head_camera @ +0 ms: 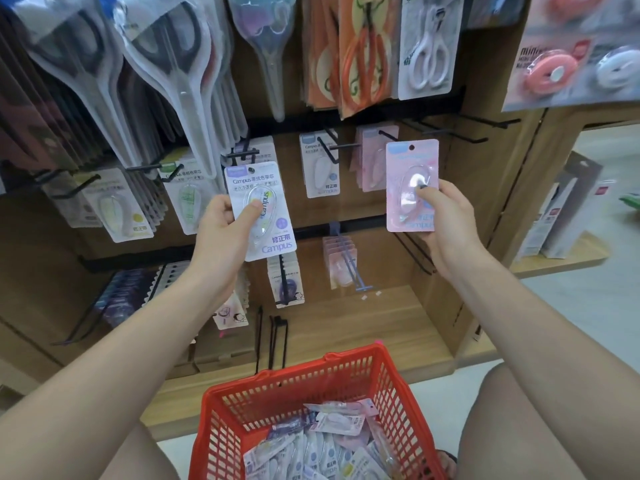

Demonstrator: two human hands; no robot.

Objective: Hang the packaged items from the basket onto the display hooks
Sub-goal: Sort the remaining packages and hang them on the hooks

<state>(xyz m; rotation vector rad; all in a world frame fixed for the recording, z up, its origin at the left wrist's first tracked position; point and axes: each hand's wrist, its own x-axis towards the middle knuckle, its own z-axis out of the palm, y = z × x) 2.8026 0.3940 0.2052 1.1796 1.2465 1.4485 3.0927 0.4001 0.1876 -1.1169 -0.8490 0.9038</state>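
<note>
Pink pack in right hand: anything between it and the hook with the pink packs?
Nothing visible. The right hand holds the pink pack just right of the pink-pack hook, whose tip is bare, with open space between.

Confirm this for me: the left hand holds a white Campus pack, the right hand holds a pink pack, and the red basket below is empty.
Not quite. The head view shows the red basket is not empty: it holds many packaged items. The rest stands: the left hand holds the white Campus pack, and the right hand holds the pink pack.
</note>
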